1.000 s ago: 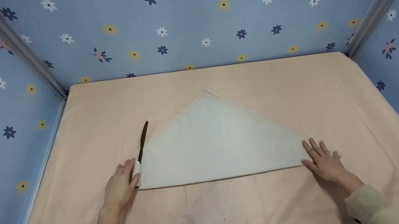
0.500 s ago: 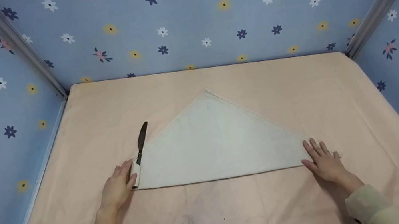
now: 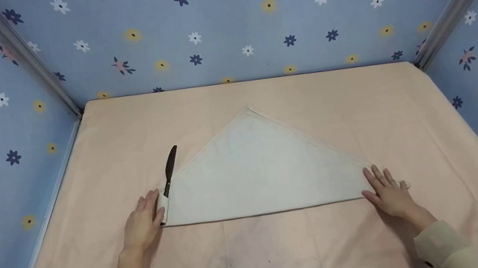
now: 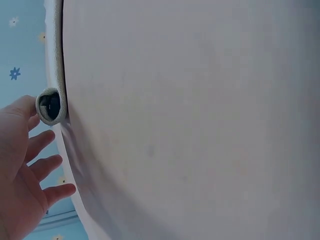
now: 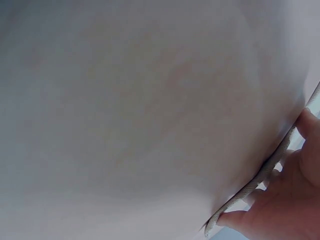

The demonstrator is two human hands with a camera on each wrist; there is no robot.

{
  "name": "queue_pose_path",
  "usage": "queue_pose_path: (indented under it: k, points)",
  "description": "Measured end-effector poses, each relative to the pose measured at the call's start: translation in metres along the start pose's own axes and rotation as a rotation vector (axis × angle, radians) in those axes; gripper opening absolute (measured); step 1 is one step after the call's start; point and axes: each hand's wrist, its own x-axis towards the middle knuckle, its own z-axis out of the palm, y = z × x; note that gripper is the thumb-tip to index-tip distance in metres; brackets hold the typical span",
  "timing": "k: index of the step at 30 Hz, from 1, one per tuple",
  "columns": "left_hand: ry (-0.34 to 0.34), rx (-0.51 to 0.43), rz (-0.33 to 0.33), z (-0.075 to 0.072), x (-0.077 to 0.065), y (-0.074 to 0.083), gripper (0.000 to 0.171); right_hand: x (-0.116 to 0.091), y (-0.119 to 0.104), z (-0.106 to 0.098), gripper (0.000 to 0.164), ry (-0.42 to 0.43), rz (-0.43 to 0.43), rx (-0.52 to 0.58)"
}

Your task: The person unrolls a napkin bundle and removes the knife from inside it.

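A pale napkin lies folded in a triangle on the table, its point facing the back wall. Its left corner is rolled round the handle of a dark table knife; the blade sticks out beyond the roll, tip away from me. My left hand holds this roll, thumb along its right side and fingers along its left. Seen end-on in the left wrist view, the roll shows the dark handle inside. My right hand rests with spread, straight fingers on the napkin's right corner, also visible in the right wrist view.
A peach cloth with creases covers the table. Flowered blue panels enclose the back and both sides, with grey posts at the rear corners.
The knife has turned with the roll, so more of its blade's flat side shows. My left hand shifted slightly left, then back right. The right hand stayed in place.
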Motion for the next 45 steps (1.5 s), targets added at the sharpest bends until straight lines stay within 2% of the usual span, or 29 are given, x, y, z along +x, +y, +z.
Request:
queue_pose_path:
  k: [11,25,33,45]
  points:
    - [0.001,-0.007,-0.021,0.002,-0.002,0.009,0.055,0.001,0.0,0.001,0.067,0.008,-0.001,0.003]
    - [-0.068,0.033,0.023,0.006,-0.005,0.014,0.059,0.001,0.001,0.002,0.068,-0.014,0.009,-0.005]
    - [-0.074,0.063,0.055,0.007,-0.005,0.012,0.058,0.0,0.002,0.001,0.067,-0.001,-0.017,0.004]
    - [-0.073,0.108,0.007,0.007,-0.004,0.011,0.053,0.0,0.0,0.0,0.065,0.01,-0.008,-0.013]
